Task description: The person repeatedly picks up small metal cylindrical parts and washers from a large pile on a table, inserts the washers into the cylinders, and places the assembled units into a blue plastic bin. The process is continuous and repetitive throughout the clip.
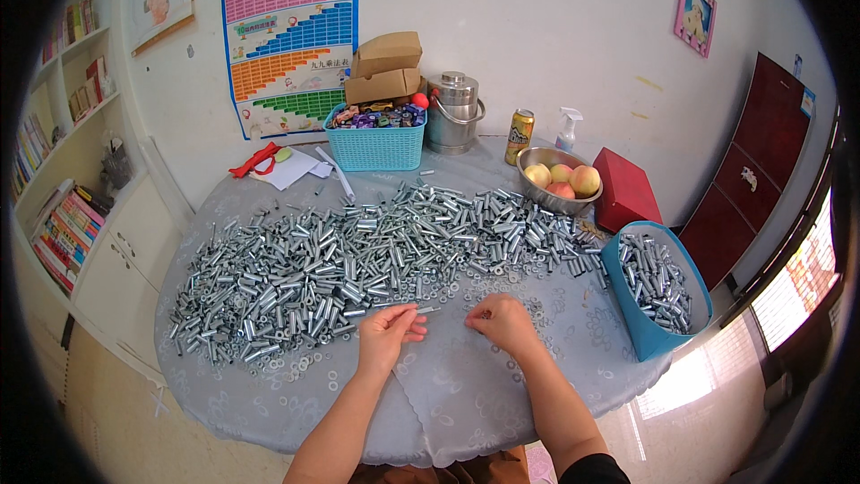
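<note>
Left hand: we are pinching thumb and fingertips on a slim bolt [429,309], as far as we are making out; this hand [385,333] is hanging just above the cloth [448,403].
Bolt, place: it is sticking out from the left fingertips, on the side facing the right hand [503,321].
Bolt, long axis: it is running roughly left to right, crosswise to our body, its free end pointing rightward and passing slightly beyond the right fingertips, on the far side.
Right hand: we are curling the fingers in, tips close to the thumb; we are not telling whether they are meeting or gripping something small.
Gap: the two hands are facing each other, near but apart; the left is being the nearer, already touching the bolt.
Metal pile [296,269]: it is spreading beyond both hands, nearer the left.
Washers [484,285]: they are lying loose between pile and right hand.
Blue box [631,323]: it is standing rightward, full of metal pieces, nearer the right hand.
</note>
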`<state>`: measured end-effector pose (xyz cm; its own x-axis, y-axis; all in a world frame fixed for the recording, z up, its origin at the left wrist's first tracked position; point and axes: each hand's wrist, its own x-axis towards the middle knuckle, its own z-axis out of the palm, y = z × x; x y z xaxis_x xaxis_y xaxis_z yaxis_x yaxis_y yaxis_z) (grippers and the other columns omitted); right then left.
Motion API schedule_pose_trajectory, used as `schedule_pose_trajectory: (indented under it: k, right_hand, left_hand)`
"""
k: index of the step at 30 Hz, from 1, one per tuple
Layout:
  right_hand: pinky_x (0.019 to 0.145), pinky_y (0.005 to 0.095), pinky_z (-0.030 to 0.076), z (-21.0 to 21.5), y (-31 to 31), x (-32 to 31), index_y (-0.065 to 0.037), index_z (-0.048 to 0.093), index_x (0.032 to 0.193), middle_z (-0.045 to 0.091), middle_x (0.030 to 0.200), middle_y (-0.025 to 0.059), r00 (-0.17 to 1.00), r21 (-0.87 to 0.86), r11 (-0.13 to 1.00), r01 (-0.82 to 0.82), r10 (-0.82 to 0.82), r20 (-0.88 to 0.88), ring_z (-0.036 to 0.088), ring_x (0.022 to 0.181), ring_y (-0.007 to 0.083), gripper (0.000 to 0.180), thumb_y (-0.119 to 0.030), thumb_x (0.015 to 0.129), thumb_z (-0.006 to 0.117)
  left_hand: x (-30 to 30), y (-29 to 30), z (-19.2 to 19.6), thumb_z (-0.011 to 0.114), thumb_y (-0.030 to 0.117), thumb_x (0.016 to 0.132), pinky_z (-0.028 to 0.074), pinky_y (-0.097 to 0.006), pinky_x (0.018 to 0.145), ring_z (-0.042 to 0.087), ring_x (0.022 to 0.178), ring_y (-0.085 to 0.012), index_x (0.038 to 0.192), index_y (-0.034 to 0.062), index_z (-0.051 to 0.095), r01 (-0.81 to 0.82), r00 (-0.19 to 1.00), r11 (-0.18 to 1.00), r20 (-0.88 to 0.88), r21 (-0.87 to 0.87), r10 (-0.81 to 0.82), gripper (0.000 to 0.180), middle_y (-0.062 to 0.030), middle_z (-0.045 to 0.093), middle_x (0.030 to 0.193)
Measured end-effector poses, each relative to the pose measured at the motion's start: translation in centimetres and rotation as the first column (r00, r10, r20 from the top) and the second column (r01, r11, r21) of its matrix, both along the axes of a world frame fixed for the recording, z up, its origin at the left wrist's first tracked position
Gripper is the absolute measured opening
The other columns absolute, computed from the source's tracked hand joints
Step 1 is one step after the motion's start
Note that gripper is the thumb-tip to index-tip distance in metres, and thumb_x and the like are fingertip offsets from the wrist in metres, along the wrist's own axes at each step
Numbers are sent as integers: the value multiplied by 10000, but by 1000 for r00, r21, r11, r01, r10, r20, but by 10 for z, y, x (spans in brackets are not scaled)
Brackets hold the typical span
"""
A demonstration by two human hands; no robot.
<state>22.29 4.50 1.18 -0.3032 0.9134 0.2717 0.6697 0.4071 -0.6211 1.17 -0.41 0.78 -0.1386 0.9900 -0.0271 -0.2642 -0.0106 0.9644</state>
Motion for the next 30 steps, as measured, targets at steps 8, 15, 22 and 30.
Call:
schedule_pose_trajectory:
  k: [8, 15, 22, 30]
  right_hand:
    - [596, 224, 458, 6, -3, -13, -6, 646, 843, 616, 727, 40, 883, -451, 891, -47, -174, -437, 566, 649, 96, 203, -175, 747, 705]
    - [645, 204, 467, 0, -7, -25, 27, 637, 926, 633, 791, 52, 688, -425, 869, -252, -148, -710, 579, 719, 91, 185, -91, 786, 663]
    - [661, 211, 479, 1, -9, -28, 31, 650, 948, 647, 822, 70, 690, -428, 877, -219, -171, -704, 590, 720, 104, 182, -81, 804, 642]
    - [703, 217, 488, -6, -10, -32, 38, 640, 948, 649, 866, 72, 638, -394, 880, -265, -146, -756, 601, 777, 107, 205, -78, 781, 669]
  left_hand:
    - [1, -2, 0, 561, 79, 855, 546, -264, 607, 639, 702, -185, 999, -61, 592, 43, 998, 999, 52, -24, -42, 204, -168, 642, 879]
    - [4, -4, 4, 561, 87, 858, 548, -269, 616, 640, 702, -193, 1012, -59, 586, 95, 992, 995, 90, -42, -91, 214, -174, 640, 884]
    - [4, -6, 7, 560, 94, 861, 548, -269, 623, 643, 708, -200, 1011, -62, 586, 101, 988, 993, 121, -67, -93, 218, -178, 639, 881]
    - [7, -6, 4, 560, 81, 858, 549, -269, 622, 647, 704, -204, 1006, -72, 585, 62, 992, 997, 114, -43, -57, 215, -183, 639, 867]
